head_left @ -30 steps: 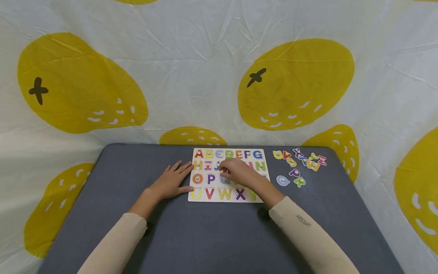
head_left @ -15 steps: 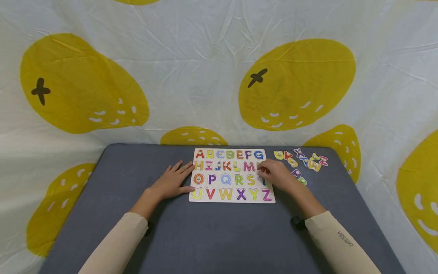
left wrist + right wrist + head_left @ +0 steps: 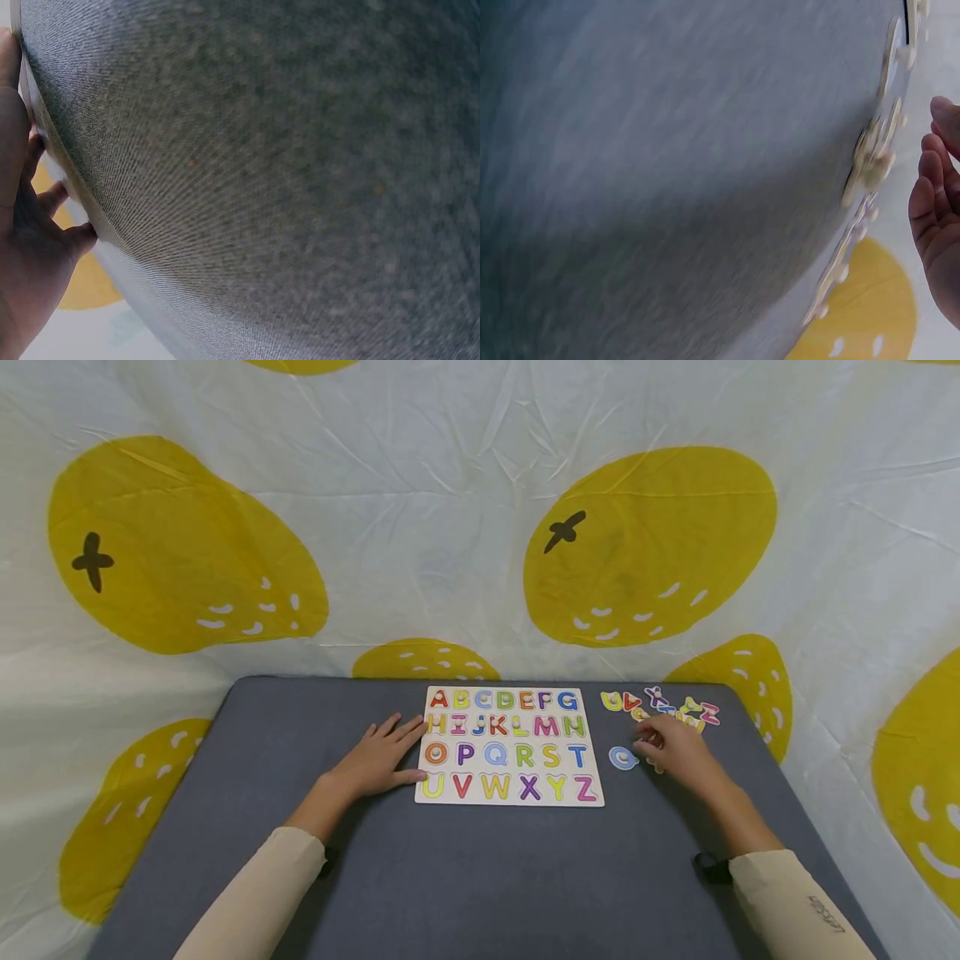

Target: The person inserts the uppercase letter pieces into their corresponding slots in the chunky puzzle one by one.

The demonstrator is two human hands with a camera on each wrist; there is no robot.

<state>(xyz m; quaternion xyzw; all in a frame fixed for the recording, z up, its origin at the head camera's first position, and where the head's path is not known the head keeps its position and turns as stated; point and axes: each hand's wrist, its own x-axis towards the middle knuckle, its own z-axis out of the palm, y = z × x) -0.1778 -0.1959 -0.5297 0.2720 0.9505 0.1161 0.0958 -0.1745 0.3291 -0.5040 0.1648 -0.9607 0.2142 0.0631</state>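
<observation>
A letter puzzle board lies on the grey table, with knobbed letters in its top two rows and at the O. My left hand rests with spread fingers at the board's left edge. To the right, my right hand hovers above the loose letters, fingers loosely bent. In the right wrist view this hand is raised over the knobbed pieces, with nothing between thumb and fingers. A blue letter Q lies left of its fingertips. The purple P is hidden beneath the hand, and the green R mostly so.
Beyond the right hand lie more loose letters: a U, a V, an X, a Z and several partly covered ones. A white cloth with yellow lemon shapes hangs behind the table.
My right hand has moved from the middle of the board rightward to the loose letters, uncovering the board's letters. My left hand has stayed at the board's left edge.
</observation>
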